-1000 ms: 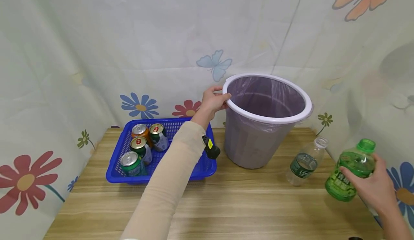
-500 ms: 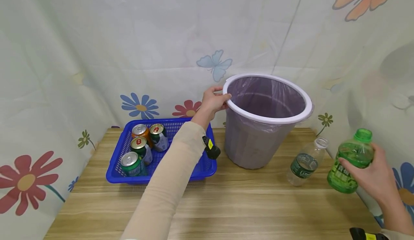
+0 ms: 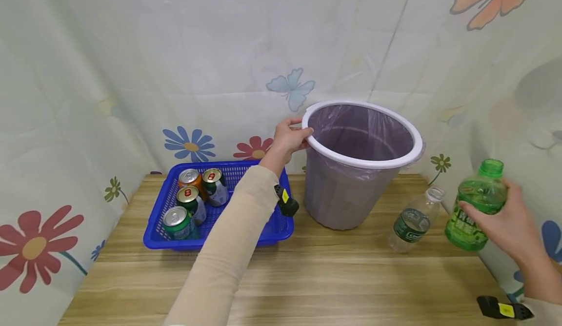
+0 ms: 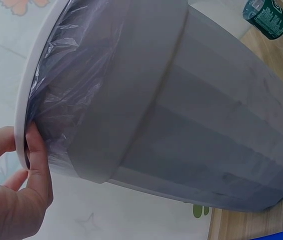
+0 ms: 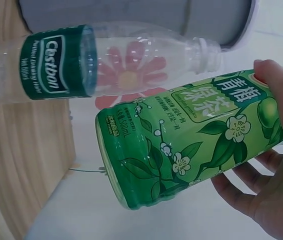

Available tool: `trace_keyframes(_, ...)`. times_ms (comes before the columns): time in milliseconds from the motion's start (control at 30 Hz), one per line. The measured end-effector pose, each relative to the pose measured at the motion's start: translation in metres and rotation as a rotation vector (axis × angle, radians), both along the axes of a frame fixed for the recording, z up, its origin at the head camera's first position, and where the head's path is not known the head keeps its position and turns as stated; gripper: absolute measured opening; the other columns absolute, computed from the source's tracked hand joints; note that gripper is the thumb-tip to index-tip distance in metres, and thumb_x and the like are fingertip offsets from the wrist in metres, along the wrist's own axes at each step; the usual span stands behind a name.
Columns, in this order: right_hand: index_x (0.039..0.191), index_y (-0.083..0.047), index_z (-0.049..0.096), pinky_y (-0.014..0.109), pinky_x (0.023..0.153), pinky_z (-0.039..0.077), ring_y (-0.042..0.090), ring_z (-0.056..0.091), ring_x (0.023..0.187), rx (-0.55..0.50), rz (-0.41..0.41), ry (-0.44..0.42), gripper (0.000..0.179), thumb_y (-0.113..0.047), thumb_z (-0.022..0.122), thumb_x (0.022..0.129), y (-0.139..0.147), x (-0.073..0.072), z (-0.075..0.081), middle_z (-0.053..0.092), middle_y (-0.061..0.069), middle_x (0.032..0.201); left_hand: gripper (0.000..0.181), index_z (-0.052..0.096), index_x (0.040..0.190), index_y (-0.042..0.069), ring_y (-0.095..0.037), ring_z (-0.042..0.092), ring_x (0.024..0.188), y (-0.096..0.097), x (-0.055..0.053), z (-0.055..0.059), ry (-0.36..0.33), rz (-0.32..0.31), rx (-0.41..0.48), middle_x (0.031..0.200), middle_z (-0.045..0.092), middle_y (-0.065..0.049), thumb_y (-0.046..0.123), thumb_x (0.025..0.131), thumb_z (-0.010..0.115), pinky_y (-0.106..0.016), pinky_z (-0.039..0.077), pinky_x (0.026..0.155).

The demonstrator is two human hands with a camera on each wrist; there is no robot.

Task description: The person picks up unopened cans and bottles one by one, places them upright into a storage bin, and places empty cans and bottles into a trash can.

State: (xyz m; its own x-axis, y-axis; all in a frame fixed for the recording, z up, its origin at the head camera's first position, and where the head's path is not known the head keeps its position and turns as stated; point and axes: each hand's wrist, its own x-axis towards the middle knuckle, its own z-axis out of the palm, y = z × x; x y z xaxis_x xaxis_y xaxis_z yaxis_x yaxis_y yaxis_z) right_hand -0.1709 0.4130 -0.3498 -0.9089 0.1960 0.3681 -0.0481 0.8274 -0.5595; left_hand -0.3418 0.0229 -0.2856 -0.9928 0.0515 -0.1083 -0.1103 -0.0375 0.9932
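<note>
My left hand (image 3: 291,136) pinches the white rim of a grey trash can (image 3: 340,194) lined with a thin plastic bag (image 4: 76,75); in the left wrist view the thumb and fingers sit on either side of that rim. At the far right, my right hand (image 3: 511,218) grips a green tea bottle (image 5: 191,145) around its upper body. Its open neck has no cap, and the right wrist view shows its base lifted off the table. Just left of it stands a clear water bottle (image 3: 412,221) with a dark green label, upright on the table and also uncapped.
A blue plastic basket (image 3: 151,238) at the left holds several cans, among them a green can (image 3: 181,223) and an orange can (image 3: 190,177). The wooden table (image 3: 333,282) meets a flower-printed curtain (image 3: 246,48) at the back and sides.
My right hand has raised the green tea bottle and moved it slightly away from me. The left hand, trash can, basket and water bottle stay where they were.
</note>
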Motion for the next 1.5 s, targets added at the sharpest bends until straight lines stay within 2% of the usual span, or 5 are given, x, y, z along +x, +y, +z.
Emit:
trace_keyframes(433,0.142,0.004,0.006,0.055,0.05,0.043,0.056,0.042,0.088,0.084,-0.016,0.001,0.09,-0.024,0.066,0.082,-0.004,-0.006,0.026,0.032,0.042,0.116,0.041,0.049,0.123,0.013,-0.016,0.064,0.07,0.0,-0.002,0.0,0.004,-0.001,-0.003,0.102,0.061,-0.009,0.013,0.085,0.066,-0.025,0.056,0.067)
trace_keyframes(800,0.142,0.005,0.007,0.04,0.044,0.042,0.051,0.046,0.08,0.149,-0.005,0.009,0.092,-0.027,0.068,0.081,-0.006,-0.013,0.046,0.037,0.039,0.111,0.043,0.049,0.124,0.012,-0.014,0.062,0.068,0.002,-0.001,0.0,0.003,-0.011,0.005,0.103,0.062,-0.01,0.012,0.085,0.065,-0.024,0.056,0.066)
trace_keyframes(1067,0.143,0.004,0.008,0.048,0.046,0.044,0.051,0.044,0.084,0.171,0.01,0.024,0.091,-0.026,0.067,0.081,-0.011,-0.018,0.06,0.037,0.038,0.112,0.043,0.049,0.125,0.011,-0.014,0.062,0.068,0.003,-0.001,0.0,0.004,-0.018,0.012,0.103,0.061,-0.01,0.012,0.085,0.065,-0.024,0.056,0.066)
trace_keyframes(1300,0.143,0.002,0.01,0.028,0.046,0.036,0.048,0.047,0.081,0.197,0.039,0.052,0.091,-0.022,0.069,0.079,-0.015,-0.021,0.072,0.04,0.035,0.107,0.043,0.049,0.124,0.011,-0.014,0.062,0.068,0.003,-0.001,0.0,0.002,-0.016,0.016,0.103,0.062,-0.011,0.012,0.085,0.065,-0.024,0.056,0.066)
trace_keyframes(1500,0.143,0.001,0.011,0.035,0.046,0.04,0.05,0.047,0.083,0.21,0.057,0.063,0.091,-0.021,0.07,0.078,-0.019,-0.023,0.082,0.039,0.036,0.11,0.043,0.048,0.124,0.012,-0.015,0.064,0.07,0.003,-0.001,-0.001,0.003,-0.011,0.009,0.103,0.061,-0.01,0.012,0.084,0.066,-0.024,0.056,0.066)
